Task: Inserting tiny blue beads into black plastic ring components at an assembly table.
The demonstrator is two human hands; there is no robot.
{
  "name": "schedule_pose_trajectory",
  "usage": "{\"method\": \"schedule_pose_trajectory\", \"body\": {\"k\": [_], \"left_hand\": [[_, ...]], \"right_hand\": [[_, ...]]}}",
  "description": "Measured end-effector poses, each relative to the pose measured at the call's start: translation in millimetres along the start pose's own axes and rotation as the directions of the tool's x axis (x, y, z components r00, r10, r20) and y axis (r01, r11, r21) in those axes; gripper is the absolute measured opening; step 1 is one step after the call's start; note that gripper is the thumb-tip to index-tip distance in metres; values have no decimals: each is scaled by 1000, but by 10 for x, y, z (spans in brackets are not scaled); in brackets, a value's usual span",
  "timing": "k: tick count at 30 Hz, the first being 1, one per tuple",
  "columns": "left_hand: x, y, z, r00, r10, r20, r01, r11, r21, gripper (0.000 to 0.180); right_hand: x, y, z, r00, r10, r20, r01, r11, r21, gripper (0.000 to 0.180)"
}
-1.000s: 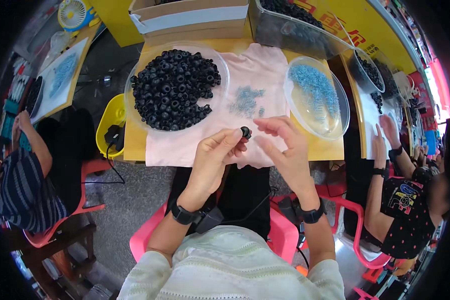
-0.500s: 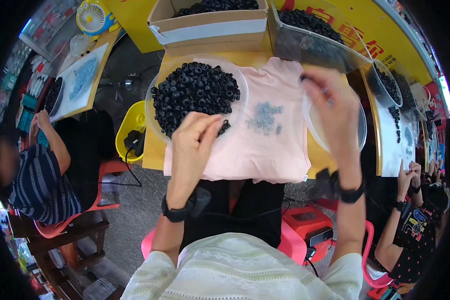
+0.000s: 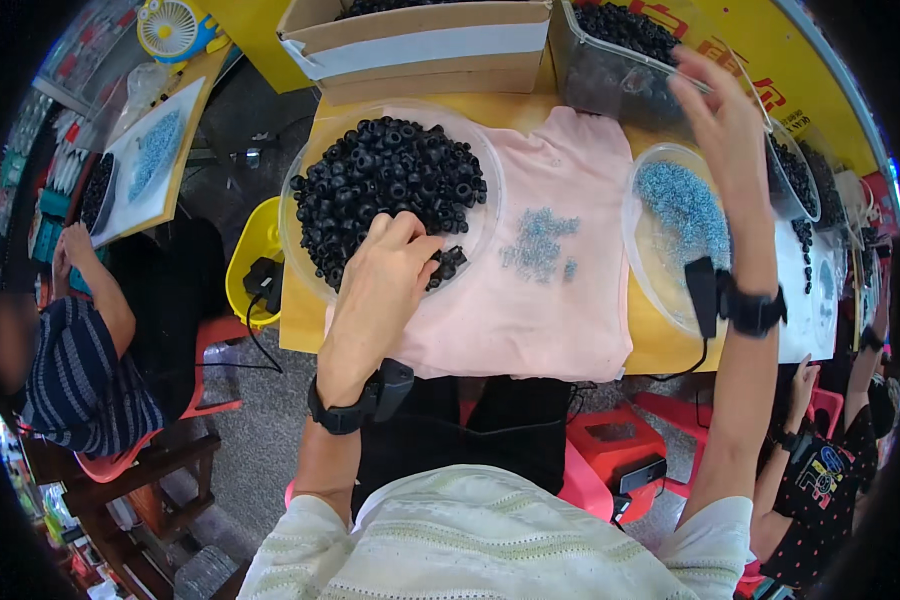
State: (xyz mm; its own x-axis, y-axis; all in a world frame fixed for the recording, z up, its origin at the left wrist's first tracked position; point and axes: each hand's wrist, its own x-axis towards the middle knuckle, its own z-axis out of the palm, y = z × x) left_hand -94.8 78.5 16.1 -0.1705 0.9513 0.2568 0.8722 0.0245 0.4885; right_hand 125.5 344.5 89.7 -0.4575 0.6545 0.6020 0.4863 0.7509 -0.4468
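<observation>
The black parts (image 3: 375,180) are heaped in a clear round tray (image 3: 482,232), with a few lying apart near its right side. The left hand (image 3: 380,287) is lowered over the near edge of the heap, its fingers curled among the parts there; whether one is grasped cannot be told. The right hand (image 3: 735,135) is raised over the near edge of a clear bin (image 3: 615,88), fingers parted, with nothing seen between them; more black parts are held in the bin. A small patch of blue bits (image 3: 540,245) is spread on a pink cloth (image 3: 570,325), between the tray and an oval dish (image 3: 663,268) in which more blue bits are piled. The yellow worktop (image 3: 303,325) is partly covered by the cloth. Beyond the tray, a carton (image 3: 420,62) is placed. At the left, a yellow basket (image 3: 240,275) is seen beside the worktop; farther off, a fan (image 3: 170,30) is stood. At either side, a co-worker (image 3: 95,380) is seated.
</observation>
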Motion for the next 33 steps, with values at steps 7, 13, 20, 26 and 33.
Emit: {"method": "schedule_pose_trajectory", "body": {"k": [7,13,20,26,33], "left_hand": [[36,-9,59,999,7,-32,-5,999,50,21],[-2,50,-21,997,75,14,-73,989,-125,25],[69,42,87,999,53,-8,-53,997,-47,22],[34,33,117,995,34,-98,-39,998,-50,20],[-57,244,14,964,-210,-162,106,866,-488,16]], "right_hand": [[-985,-698,98,928,92,361,-128,989,77,15],[-1360,-860,52,892,205,404,-268,958,105,11],[-1657,-757,147,913,256,318,-300,949,99,15],[-1724,-761,324,908,294,297,-344,930,131,14],[-1786,-679,424,948,229,219,-237,971,14,13]]}}
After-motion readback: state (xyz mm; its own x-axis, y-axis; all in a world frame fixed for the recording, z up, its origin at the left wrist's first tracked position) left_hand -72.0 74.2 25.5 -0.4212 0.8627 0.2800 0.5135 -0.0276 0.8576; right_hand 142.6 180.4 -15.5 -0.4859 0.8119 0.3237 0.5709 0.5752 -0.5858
